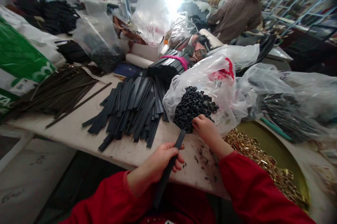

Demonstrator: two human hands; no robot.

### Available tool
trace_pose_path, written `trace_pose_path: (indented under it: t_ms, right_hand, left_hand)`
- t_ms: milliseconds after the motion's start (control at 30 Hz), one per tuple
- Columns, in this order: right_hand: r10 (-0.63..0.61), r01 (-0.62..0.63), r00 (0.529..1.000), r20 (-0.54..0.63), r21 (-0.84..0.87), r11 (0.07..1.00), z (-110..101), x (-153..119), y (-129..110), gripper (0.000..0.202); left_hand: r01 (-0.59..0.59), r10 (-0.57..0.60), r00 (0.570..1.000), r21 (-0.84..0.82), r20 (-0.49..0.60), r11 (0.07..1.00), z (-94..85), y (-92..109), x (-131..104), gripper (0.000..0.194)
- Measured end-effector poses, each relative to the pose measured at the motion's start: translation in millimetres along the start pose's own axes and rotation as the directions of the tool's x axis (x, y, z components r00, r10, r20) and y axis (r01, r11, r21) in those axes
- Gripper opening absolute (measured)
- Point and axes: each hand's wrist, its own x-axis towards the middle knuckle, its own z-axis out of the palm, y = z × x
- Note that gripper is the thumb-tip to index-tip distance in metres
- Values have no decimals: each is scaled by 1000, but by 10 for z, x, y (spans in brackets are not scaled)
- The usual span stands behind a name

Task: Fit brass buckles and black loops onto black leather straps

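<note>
My left hand is closed around a black strap, which slants up to the right with its tip in front of the thumb. Beyond it, my right hand has its fingertips at the near edge of a pile of small black loops. Those fingers are bent together, and whatever they pinch is hidden. The loops lie in the mouth of a clear plastic bag. To the left, many similar black straps lie in an overlapping heap on the table.
A round tray of gold metal buckles stands at the right. Dark brown strips and a green and white package lie at the left. Behind are a bundle with a pink band and several bags. A person works beyond the table.
</note>
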Motion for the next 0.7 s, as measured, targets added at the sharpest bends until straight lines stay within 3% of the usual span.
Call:
trace_pose_path:
  t_ms: [67,133,167,233,300,333,400,433,500,633,700]
  right_hand:
    - [28,-19,998,-60,151,988,-31,-62,-19,13]
    - [152,-107,986,-69,439,892,-94,-188,-78,9]
    - [217,-163,976,-14,613,773,-132,-276,-128,11]
    - [260,-283,947,190,875,392,-206,-490,-263,25]
    - [200,-376,909,366,927,11,-258,-721,-417,34]
    - [183,-396,892,413,910,-123,-273,-828,-486,34]
    - [198,-389,871,449,879,-277,-287,-1007,-585,30]
    - [215,-375,868,447,875,-306,-290,-1076,-610,29]
    - [242,-349,876,418,894,-280,-298,-1185,-618,28]
    - [213,-308,929,302,951,-3,-343,-1365,-566,26]
    - [146,-319,942,302,942,107,-354,-1461,-585,26]
  left_hand:
    - [6,-6,1000,4,11,1000,23,-10,-55,28]
    - [-9,7,999,38,34,999,47,-45,-106,27]
    - [-33,30,999,67,44,997,56,-73,-125,26]
    - [-108,101,993,150,57,983,69,-145,-148,26]
    - [-196,186,981,244,61,950,74,-232,-156,29]
    - [-236,228,972,297,60,925,76,-275,-161,30]
    - [-294,294,954,414,64,862,83,-348,-190,28]
    - [-311,315,946,474,72,824,87,-372,-218,27]
    - [-326,336,937,594,98,735,100,-385,-302,26]
    - [-339,320,927,809,198,481,141,-327,-500,25]
    - [-342,292,926,860,240,379,178,-320,-561,25]
